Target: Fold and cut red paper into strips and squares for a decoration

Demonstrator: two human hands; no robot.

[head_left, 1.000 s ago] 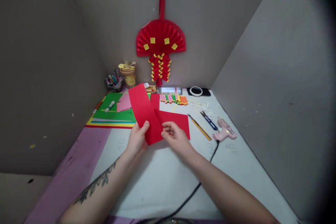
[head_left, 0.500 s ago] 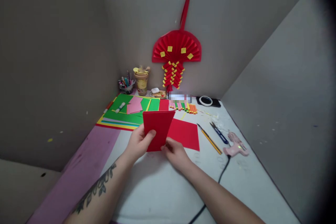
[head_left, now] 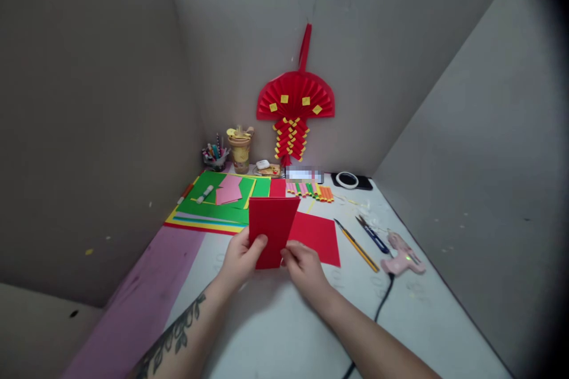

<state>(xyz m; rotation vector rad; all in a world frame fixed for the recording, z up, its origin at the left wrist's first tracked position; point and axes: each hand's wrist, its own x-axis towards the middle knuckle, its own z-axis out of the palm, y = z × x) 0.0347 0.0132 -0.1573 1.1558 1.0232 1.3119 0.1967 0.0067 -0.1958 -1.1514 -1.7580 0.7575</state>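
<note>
Head | left grip [head_left: 241,257], right grip [head_left: 306,266]: pinching one folded red paper [head_left: 273,220] | one glue gun [head_left: 401,259]

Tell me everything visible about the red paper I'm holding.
The red paper looks like plain card, folded or stacked, with a double top edge. It is held nearly upright over the table. The left hand grips its left side, thumb across the front; the right hand seems to pinch its lower right edge.

Paper stack [head_left: 222,214] left, loose sheet [head_left: 316,240] right of held card [head_left: 275,220], knife [head_left: 357,246] and glue gun [head_left: 400,262] farther right
</note>
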